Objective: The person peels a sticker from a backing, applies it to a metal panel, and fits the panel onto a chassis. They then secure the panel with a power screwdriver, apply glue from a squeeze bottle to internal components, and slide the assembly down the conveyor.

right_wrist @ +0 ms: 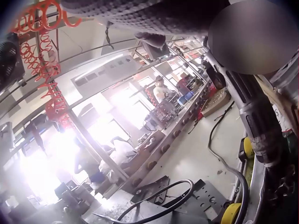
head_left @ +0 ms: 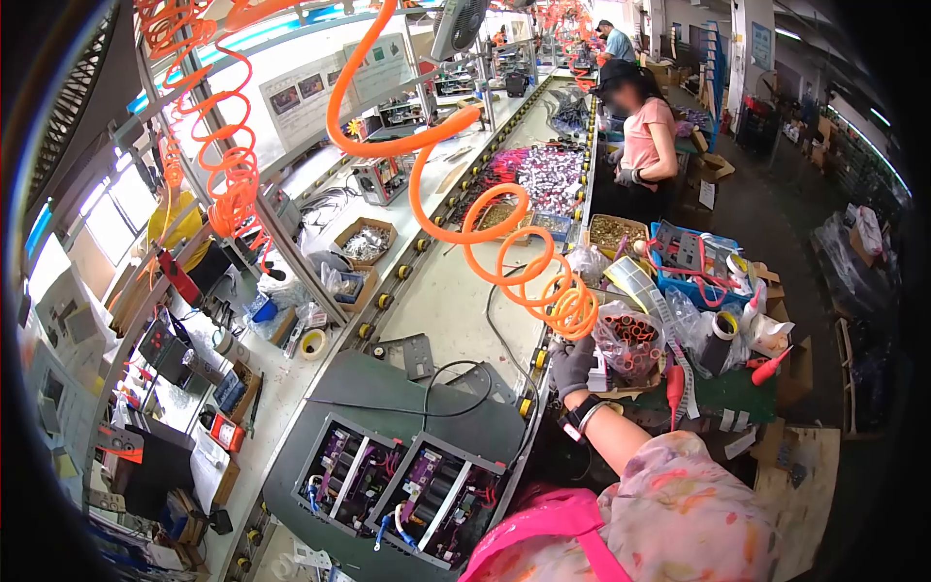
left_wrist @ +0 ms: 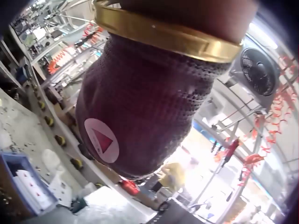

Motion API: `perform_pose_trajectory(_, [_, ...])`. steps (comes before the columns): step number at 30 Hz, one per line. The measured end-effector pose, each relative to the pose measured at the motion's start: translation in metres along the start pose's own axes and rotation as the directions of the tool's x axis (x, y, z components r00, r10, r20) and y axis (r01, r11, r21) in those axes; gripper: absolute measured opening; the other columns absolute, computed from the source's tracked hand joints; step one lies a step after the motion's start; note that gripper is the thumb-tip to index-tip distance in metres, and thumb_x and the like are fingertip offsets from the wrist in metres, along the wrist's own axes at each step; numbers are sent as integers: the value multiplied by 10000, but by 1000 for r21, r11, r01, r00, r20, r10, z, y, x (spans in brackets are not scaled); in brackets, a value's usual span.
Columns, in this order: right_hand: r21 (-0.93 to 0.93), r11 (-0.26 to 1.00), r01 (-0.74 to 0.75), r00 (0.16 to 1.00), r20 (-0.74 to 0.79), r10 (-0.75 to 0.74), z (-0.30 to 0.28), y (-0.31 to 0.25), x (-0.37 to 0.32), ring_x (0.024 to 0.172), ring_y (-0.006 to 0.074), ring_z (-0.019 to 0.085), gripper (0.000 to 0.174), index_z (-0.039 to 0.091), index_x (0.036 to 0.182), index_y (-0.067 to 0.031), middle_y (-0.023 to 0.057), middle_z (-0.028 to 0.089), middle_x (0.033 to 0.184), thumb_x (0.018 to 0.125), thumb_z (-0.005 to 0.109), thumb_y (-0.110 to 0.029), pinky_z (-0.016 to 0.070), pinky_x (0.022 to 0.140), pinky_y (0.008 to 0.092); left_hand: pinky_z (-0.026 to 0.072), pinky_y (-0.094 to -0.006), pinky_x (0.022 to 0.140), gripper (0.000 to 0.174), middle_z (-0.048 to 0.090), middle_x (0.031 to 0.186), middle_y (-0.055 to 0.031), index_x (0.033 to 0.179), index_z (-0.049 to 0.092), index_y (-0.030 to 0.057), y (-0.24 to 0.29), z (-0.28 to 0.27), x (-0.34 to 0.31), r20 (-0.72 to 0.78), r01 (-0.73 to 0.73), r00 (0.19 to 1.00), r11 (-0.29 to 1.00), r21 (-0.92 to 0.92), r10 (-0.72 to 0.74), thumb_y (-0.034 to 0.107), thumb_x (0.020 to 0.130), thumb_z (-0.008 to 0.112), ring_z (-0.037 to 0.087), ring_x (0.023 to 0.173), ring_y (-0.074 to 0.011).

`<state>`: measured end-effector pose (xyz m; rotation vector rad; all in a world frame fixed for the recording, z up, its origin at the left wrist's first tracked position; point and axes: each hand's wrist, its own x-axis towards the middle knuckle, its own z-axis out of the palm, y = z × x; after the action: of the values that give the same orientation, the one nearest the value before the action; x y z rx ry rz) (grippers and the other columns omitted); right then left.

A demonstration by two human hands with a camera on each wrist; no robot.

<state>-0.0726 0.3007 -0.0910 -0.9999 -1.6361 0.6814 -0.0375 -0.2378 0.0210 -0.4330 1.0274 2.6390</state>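
My right hand (head_left: 572, 367), in a dark glove, is at the belt's right edge, just under the lower end of an orange coiled hose (head_left: 567, 315). In the right wrist view it grips the upper part of a grey and black air screwdriver (right_wrist: 247, 102); its fingers are partly hidden. My left hand (left_wrist: 140, 102) shows only its gloved back, with a white sticker bearing a red triangle (left_wrist: 102, 140) and a gold bangle at the wrist; its fingers are hidden. Two open metal cases with circuit boards, a left case (head_left: 344, 475) and a right case (head_left: 441, 500), lie on a dark green board (head_left: 291, 407).
A black cable (head_left: 456, 373) loops over flat metal plates (head_left: 417, 354) beyond the cases. Right of the belt stand a bag of red-brown rings (head_left: 630, 339) and a blue crate (head_left: 698, 262). A person in a pink shirt (head_left: 652, 136) stands farther up the line.
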Motion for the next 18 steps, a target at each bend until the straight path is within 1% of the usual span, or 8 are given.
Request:
perform_pose_trajectory(2, [-121, 992, -39, 990, -142, 22, 0, 5, 8, 957, 370, 516, 473, 488, 1086, -28, 188, 540, 1002, 685, 713, -138, 431, 820, 427, 329, -213, 385, 190, 513, 734, 30, 944, 549, 119, 2, 4, -5, 52, 15, 999, 1000, -23, -13, 293, 955, 474, 418, 542, -63])
perform_pose_trajectory(4, [-34, 995, -98, 995, 19, 99, 11, 29, 12, 904, 352, 556, 385, 554, 1015, -38, 188, 582, 969, 695, 713, -182, 451, 783, 419, 327, -210, 381, 194, 514, 738, 34, 943, 552, 118, 4, 8, -9, 114, 33, 993, 999, -37, -29, 295, 957, 473, 417, 541, -58])
perform_pose_trajectory(8, [-194, 980, -54, 984, 155, 85, 15, 39, 13, 902, 325, 572, 302, 619, 923, -55, 164, 614, 945, 678, 730, -193, 454, 787, 406, 323, -204, 372, 202, 516, 744, 41, 940, 560, 117, -1, 26, -10, 371, 110, 924, 994, -15, -97, 298, 961, 472, 415, 538, -49])
perform_pose_trajectory(10, [-73, 997, -1, 987, 158, 12, 11, 39, 5, 902, 322, 574, 276, 635, 892, -61, 157, 618, 947, 666, 736, -182, 453, 791, 402, 322, -205, 368, 214, 511, 739, 35, 960, 557, 114, -17, 59, -18, 127, 149, 981, 989, -5, -148, 306, 962, 463, 404, 518, -63])
perform_pose_trajectory(11, [-53, 996, 74, 988, 141, -66, 18, 54, -2, 922, 328, 564, 336, 616, 955, -53, 156, 605, 972, 657, 730, -156, 448, 808, 401, 321, -206, 365, 220, 508, 736, 32, 970, 556, 113, -25, 77, -22, 1, 169, 986, 986, -4, -169, 310, 963, 458, 398, 508, -70])
perform_pose_trajectory(12, [-37, 988, 149, 982, 123, -143, 22, 58, -7, 942, 333, 554, 401, 596, 1019, -45, 155, 592, 997, 648, 724, -130, 442, 824, 401, 322, -202, 367, 213, 511, 740, 35, 984, 553, 112, -31, 80, -21, 26, 218, 975, 975, 46, -219, 304, 961, 463, 400, 510, -66])
perform_pose_trajectory(15, [74, 997, 26, 978, 206, -41, 27, 70, -16, 1059, 340, 504, 631, 449, 1215, -31, 167, 524, 1132, 647, 715, -96, 399, 925, 391, 328, -193, 376, 198, 520, 750, 44, 1033, 538, 110, -51, 96, -18, 52, 308, 946, 935, 174, -321, 284, 952, 487, 401, 511, -54])
perform_pose_trajectory(18, [120, 986, -111, 983, 161, 91, 18, 50, -28, 1101, 340, 486, 727, 400, 1282, -48, 172, 505, 1174, 630, 722, -60, 374, 967, 389, 360, -194, 425, 256, 538, 835, 11, 1162, 487, 98, -62, 95, -15, 111, 369, 913, 910, 189, -393, 227, 942, 511, 431, 566, -62])
